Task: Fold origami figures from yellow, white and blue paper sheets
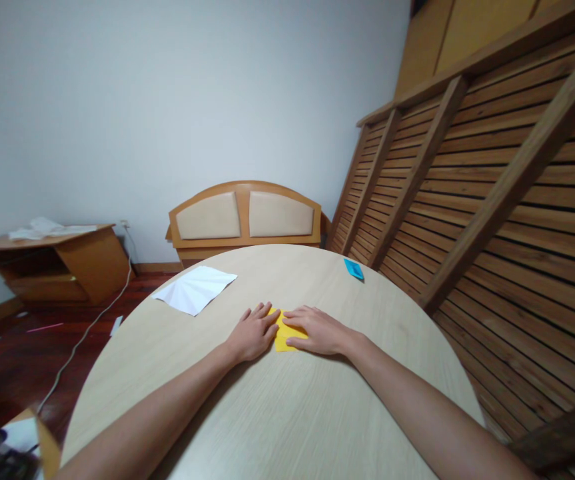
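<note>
A yellow sheet of paper (283, 340) lies flat near the middle of the round table, partly covered by my hands. My left hand (253, 333) rests palm down at its left edge, fingers stretched out, with the fingertips touching the paper. From the right, my right hand (317, 331) lies across the paper with its fingers spread over it. Neither hand grips anything. How much of the sheet is under the right palm is hidden.
Left on the light wooden table (277, 420) lies a creased white sheet (196, 289). A small blue packet or folded piece (354, 269) sits near the far right edge. Beyond are a headboard (245, 212), slatted wooden panels (467, 180) and a low cabinet (87, 263).
</note>
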A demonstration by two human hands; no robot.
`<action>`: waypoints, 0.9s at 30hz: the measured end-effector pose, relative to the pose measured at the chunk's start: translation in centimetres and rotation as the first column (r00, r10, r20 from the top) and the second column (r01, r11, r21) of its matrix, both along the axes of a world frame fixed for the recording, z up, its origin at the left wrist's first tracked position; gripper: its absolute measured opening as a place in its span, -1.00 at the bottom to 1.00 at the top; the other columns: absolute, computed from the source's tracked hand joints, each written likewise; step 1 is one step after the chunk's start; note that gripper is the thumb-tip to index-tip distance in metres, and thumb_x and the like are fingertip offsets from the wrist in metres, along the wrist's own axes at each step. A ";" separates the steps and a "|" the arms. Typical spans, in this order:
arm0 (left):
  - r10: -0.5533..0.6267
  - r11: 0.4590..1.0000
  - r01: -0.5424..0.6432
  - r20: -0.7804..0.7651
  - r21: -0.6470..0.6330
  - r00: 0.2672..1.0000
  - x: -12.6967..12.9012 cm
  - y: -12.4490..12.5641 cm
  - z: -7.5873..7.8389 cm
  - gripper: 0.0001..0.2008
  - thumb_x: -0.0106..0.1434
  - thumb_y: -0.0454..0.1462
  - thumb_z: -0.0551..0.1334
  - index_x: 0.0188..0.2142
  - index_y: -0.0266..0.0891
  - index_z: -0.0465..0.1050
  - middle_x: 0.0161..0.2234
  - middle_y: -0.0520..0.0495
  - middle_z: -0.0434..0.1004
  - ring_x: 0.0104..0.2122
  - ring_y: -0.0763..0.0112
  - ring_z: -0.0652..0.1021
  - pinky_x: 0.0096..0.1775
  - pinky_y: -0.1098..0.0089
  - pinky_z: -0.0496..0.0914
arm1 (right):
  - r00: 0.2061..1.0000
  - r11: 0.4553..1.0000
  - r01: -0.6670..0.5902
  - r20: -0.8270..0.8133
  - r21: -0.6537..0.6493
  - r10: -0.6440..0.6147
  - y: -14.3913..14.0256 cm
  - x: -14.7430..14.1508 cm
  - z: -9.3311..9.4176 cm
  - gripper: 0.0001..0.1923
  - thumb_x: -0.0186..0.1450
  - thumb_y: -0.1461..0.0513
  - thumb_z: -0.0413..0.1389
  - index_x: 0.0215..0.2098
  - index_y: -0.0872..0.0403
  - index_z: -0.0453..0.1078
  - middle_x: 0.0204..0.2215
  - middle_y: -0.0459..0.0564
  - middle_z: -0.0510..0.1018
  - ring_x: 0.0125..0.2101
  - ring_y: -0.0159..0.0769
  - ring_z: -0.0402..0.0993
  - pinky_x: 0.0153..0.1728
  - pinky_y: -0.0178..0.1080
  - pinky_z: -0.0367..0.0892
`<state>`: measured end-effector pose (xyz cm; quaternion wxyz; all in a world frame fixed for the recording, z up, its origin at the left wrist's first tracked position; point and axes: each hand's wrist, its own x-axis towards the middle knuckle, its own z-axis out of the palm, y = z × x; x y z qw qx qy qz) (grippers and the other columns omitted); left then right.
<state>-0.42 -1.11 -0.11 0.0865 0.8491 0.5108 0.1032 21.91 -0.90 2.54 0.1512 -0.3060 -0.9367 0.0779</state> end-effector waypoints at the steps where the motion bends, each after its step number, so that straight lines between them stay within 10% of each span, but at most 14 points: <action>1: 0.024 1.000 -0.024 -0.012 -0.002 1.000 -0.1 0.1 0.0 -0.49 0.44 -0.08 -0.07 0.32 -0.12 0.14 0.37 -0.21 0.00 0.35 0.06 0.05 0.27 -0.08 0.01 | 1.000 1.000 -0.002 0.004 -0.013 0.002 0.0 0.0 -0.1 -0.57 0.36 0.02 0.07 0.10 0.05 0.43 0.11 0.12 0.48 0.11 -0.09 0.35 0.14 -0.08 0.18; 11: 0.263 0.963 -0.257 -0.062 0.084 0.963 -0.6 0.5 0.2 -0.39 0.41 -0.04 -0.04 0.33 -0.32 0.11 0.37 -0.39 -0.06 0.35 -0.12 -0.02 0.26 -0.11 -0.02 | 0.997 0.984 0.052 0.063 -0.169 -0.042 0.7 0.3 -1.3 -0.50 0.47 0.08 -0.14 0.33 -0.01 0.16 0.35 0.06 0.13 0.35 -0.10 -0.05 0.32 0.02 -0.09; 17: -0.125 0.989 0.124 0.014 0.083 0.992 -0.5 0.4 0.3 -0.49 0.46 -0.14 -0.10 0.35 -0.17 0.06 0.39 -0.17 -0.09 0.37 0.21 0.00 0.30 0.08 -0.01 | 0.997 0.982 0.077 0.039 -0.172 -0.072 0.6 0.3 -1.5 -0.51 0.48 0.07 -0.17 0.34 -0.07 0.13 0.36 -0.01 0.10 0.37 -0.09 -0.13 0.33 0.06 -0.13; 27: -0.108 0.994 0.109 -0.033 0.018 0.994 -0.9 0.8 0.1 -0.49 0.45 -0.12 -0.08 0.33 -0.15 0.09 0.36 -0.19 0.03 0.35 0.13 0.07 0.28 -0.02 0.01 | 1.000 0.982 -0.022 0.013 -0.190 0.025 1.0 2.1 -0.1 -0.60 0.42 0.12 -0.01 0.18 -0.06 0.38 0.26 0.00 0.31 0.33 -0.06 0.03 0.28 0.04 -0.02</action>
